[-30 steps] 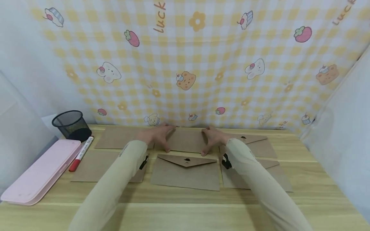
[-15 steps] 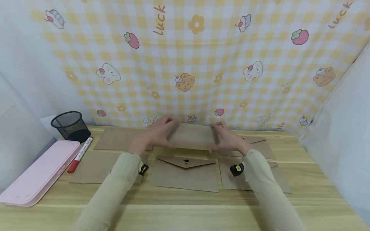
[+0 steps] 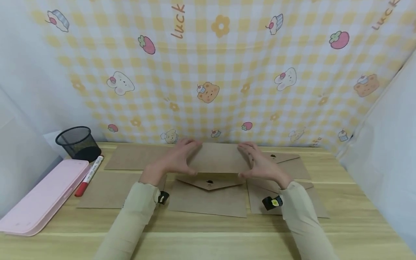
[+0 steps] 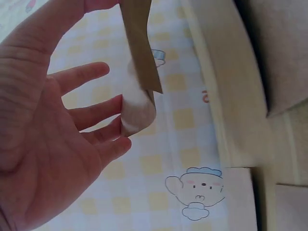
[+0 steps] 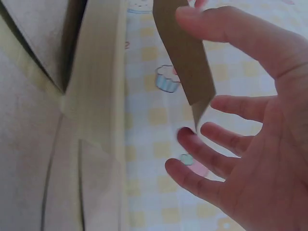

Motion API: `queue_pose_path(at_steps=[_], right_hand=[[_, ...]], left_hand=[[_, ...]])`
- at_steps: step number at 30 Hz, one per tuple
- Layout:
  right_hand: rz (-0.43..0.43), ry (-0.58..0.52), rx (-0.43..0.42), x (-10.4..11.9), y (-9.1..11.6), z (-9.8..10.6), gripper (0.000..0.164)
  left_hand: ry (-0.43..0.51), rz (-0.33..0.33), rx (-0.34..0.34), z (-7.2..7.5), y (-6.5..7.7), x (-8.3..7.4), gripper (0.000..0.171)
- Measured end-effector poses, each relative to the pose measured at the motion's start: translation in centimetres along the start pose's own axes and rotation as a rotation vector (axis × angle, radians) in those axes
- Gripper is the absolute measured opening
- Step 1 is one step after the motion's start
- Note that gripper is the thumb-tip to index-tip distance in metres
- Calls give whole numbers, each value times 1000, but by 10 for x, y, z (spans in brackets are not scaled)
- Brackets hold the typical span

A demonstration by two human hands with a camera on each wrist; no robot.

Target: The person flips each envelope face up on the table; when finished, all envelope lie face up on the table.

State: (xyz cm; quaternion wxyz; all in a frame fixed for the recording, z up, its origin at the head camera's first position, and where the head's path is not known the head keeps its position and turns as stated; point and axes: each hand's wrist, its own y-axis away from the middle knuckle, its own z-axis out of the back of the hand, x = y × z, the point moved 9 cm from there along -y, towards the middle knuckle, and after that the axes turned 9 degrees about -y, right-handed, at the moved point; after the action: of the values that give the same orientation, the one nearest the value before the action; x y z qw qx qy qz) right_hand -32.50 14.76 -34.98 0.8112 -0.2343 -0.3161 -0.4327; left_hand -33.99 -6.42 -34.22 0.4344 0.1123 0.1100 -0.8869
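From my remote station I see long, pale beige sleeves (image 3: 130, 220) with slightly wrinkled cuffs (image 3: 290, 195), plus a black left wrist piece (image 3: 164, 197) and a black right wrist piece (image 3: 268, 203) showing a yellow mark (image 3: 275, 203).

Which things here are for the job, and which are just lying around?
For the job:
- held brown envelope
- left hand and right hand, gripping its ends
- other brown envelopes, probably

Just lying around, it seems:
- pink case
- red-capped marker
- black mesh cup
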Motion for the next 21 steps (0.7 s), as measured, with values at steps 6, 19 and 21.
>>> queue_pose_path(at_steps=[6, 19, 21], right_hand=[[36, -76, -71, 9, 17, 14, 56], [371, 233, -180, 33, 35, 3, 32], [425, 276, -205, 37, 36, 1, 32]], left_hand=[[-22, 22, -35, 11, 6, 7, 96], [38, 49, 14, 24, 18, 9, 102], [55, 47, 29, 25, 21, 9, 103]])
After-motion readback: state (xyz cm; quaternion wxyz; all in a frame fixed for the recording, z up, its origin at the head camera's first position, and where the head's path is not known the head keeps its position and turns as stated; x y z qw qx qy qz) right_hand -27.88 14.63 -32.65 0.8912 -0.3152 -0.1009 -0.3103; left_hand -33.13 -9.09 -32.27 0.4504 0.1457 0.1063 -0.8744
